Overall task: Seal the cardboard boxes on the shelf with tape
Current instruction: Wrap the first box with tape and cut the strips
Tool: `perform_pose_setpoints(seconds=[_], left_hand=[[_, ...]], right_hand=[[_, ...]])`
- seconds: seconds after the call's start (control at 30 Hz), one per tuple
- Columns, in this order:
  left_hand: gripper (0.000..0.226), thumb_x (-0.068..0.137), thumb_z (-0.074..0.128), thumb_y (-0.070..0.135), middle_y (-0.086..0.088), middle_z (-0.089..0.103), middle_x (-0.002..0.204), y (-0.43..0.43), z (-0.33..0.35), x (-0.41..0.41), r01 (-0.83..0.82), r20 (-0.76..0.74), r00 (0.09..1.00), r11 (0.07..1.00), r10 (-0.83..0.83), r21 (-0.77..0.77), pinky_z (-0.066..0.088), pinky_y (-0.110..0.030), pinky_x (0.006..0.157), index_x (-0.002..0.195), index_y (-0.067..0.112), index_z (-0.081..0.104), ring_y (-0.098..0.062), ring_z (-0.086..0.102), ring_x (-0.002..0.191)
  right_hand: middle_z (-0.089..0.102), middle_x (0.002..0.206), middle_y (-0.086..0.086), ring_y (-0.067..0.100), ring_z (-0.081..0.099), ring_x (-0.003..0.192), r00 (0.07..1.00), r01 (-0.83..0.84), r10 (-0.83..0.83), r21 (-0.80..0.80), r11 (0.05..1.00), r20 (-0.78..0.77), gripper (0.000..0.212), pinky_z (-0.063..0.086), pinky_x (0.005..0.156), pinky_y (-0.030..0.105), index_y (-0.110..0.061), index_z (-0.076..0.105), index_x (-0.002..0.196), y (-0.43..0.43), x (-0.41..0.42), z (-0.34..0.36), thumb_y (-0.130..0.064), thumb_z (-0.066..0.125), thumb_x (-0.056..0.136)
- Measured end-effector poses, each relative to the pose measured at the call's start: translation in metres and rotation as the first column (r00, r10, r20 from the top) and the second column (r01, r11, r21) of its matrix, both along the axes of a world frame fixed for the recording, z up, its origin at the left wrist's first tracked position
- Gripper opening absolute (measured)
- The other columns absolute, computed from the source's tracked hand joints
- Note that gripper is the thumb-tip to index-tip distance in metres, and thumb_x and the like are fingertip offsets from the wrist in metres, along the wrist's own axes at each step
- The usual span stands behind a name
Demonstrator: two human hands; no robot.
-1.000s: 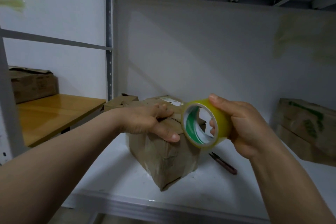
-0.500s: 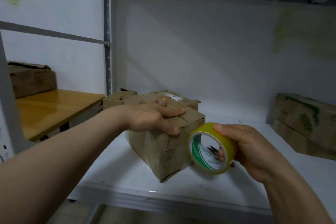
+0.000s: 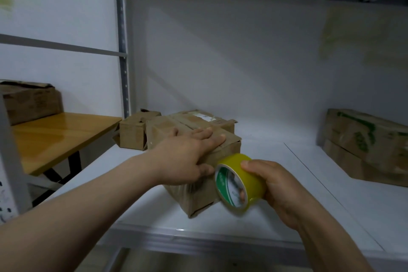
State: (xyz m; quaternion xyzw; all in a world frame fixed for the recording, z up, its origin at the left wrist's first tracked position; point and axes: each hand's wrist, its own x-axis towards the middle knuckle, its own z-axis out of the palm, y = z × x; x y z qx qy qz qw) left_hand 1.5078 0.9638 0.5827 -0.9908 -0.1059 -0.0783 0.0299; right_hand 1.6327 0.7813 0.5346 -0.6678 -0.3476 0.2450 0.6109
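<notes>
A worn brown cardboard box point(image 3: 196, 196) stands on the white shelf point(image 3: 287, 210), one corner towards me. My left hand point(image 3: 187, 157) lies flat on its top with straight fingers, thumb down over the near side. My right hand point(image 3: 278, 185) grips a yellow tape roll point(image 3: 239, 183) with a green-printed core, held against the box's right front side. Whether a strip of tape runs onto the box is not visible.
Behind it sit a small box point(image 3: 134, 130) and a flatter box with a label point(image 3: 205, 119). A green-printed box point(image 3: 366, 146) leans at the right. A wooden table point(image 3: 55, 137) with another box point(image 3: 31, 101) stands left, past the shelf post point(image 3: 122, 51).
My right hand has brought the tape roll down from above the box to its right front side. My left hand has flattened and slid further over the box top.
</notes>
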Motion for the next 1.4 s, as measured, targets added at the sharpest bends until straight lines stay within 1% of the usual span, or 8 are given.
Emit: perform_pose_setpoints(seconds=[0.2, 0.4, 0.67, 0.87, 1.0, 1.1, 1.23, 1.4], left_hand=[[0.062, 0.1, 0.052, 0.036, 0.01, 0.028, 0.163, -0.003, 0.005, 0.002, 0.035, 0.163, 0.986, 0.998, -0.025, -0.056, 0.021, -0.044, 0.121, 0.155, 0.042, 0.025, -0.015, 0.029, 0.148], [0.042, 0.097, 0.057, 0.015, 0.01, 0.067, 0.117, 0.014, 0.033, 0.0, 0.092, 0.286, 0.958, 0.959, -0.012, -0.268, 0.044, -0.026, 0.09, 0.133, 0.035, 0.061, -0.014, 0.059, 0.113], [0.053, 0.098, 0.057, 0.017, 0.017, 0.044, 0.152, 0.033, 0.008, -0.014, 0.136, 0.255, 0.965, 0.949, -0.062, -0.285, 0.025, -0.025, 0.118, 0.146, 0.037, 0.049, -0.006, 0.037, 0.141], [0.089, 0.075, 0.054, 0.045, 0.015, -0.009, 0.167, 0.043, -0.007, -0.029, 0.068, 0.159, 0.987, 0.974, -0.034, -0.218, -0.007, -0.06, 0.12, 0.155, 0.052, 0.014, -0.013, -0.014, 0.153], [0.114, 0.066, 0.08, 0.045, 0.015, -0.024, 0.163, 0.05, -0.039, -0.039, 0.262, 0.478, 0.877, 0.779, 0.055, -0.57, 0.003, -0.046, 0.123, 0.148, 0.064, 0.004, -0.01, -0.019, 0.15], [0.124, 0.057, 0.088, 0.043, 0.006, -0.009, 0.165, 0.049, -0.067, -0.039, 0.304, 0.54, 0.814, 0.635, 0.215, -0.711, 0.008, -0.027, 0.12, 0.149, 0.06, 0.007, -0.001, -0.006, 0.148], [0.106, 0.055, 0.087, 0.043, 0.002, 0.028, 0.15, 0.045, -0.078, -0.032, 0.338, 0.584, 0.754, 0.585, 0.301, -0.737, 0.037, -0.05, 0.115, 0.137, 0.061, 0.023, -0.022, 0.038, 0.138], [0.097, 0.076, 0.082, 0.004, -0.005, 0.051, 0.134, 0.037, -0.043, -0.035, 0.386, 0.505, 0.76, 0.341, 0.409, -0.857, 0.058, -0.028, 0.075, 0.144, 0.041, 0.022, -0.017, 0.058, 0.111]], right_hand=[[0.073, 0.079, 0.01, 0.022, 0.068, 0.072, 0.999, 0.027, -0.032, 0.124, 0.992, 0.042, 0.042, 0.051, 0.071, 0.037, -0.012, 0.077, 0.086, 0.006, -0.007, 0.003, -0.052, 0.069, 0.076], [0.071, 0.08, 0.01, 0.017, 0.066, 0.071, 0.992, -0.104, 0.126, 0.51, 0.854, -0.009, 0.017, 0.056, 0.068, 0.028, -0.015, 0.079, 0.09, 0.02, -0.015, 0.031, -0.028, 0.076, 0.08], [0.075, 0.096, 0.014, 0.023, 0.07, 0.088, 0.974, -0.212, 0.226, 0.255, 0.943, -0.024, 0.061, 0.055, 0.078, 0.034, -0.015, 0.079, 0.099, 0.03, -0.022, -0.033, -0.053, 0.091, 0.053], [0.071, 0.109, 0.016, 0.025, 0.07, 0.096, 0.969, -0.243, 0.248, 0.176, 0.954, -0.006, 0.07, 0.055, 0.083, 0.034, -0.013, 0.077, 0.105, 0.027, -0.027, -0.049, -0.059, 0.089, 0.054], [0.042, 0.146, -0.008, 0.009, 0.055, 0.124, 0.968, -0.137, 0.123, 0.052, 0.989, 0.218, 0.081, 0.052, 0.1, 0.04, -0.036, 0.07, 0.115, 0.023, -0.016, -0.05, -0.078, 0.081, 0.047], [0.013, 0.163, -0.02, 0.013, 0.032, 0.145, 0.922, -0.174, 0.196, -0.094, 0.98, 0.335, 0.08, 0.039, 0.113, 0.05, -0.067, 0.055, 0.118, 0.026, -0.015, -0.056, -0.079, 0.079, 0.043], [0.037, 0.156, 0.0, 0.013, 0.054, 0.128, 0.918, -0.22, 0.236, -0.086, 0.972, 0.32, 0.086, 0.053, 0.097, 0.033, -0.056, 0.056, 0.126, 0.036, -0.023, -0.054, -0.069, 0.086, 0.046], [0.06, 0.127, -0.012, 0.003, 0.06, 0.11, 0.919, -0.097, 0.043, 0.119, 0.988, 0.393, 0.063, 0.051, 0.085, 0.02, -0.064, 0.063, 0.105, 0.04, -0.039, -0.006, -0.092, 0.065, 0.048]])
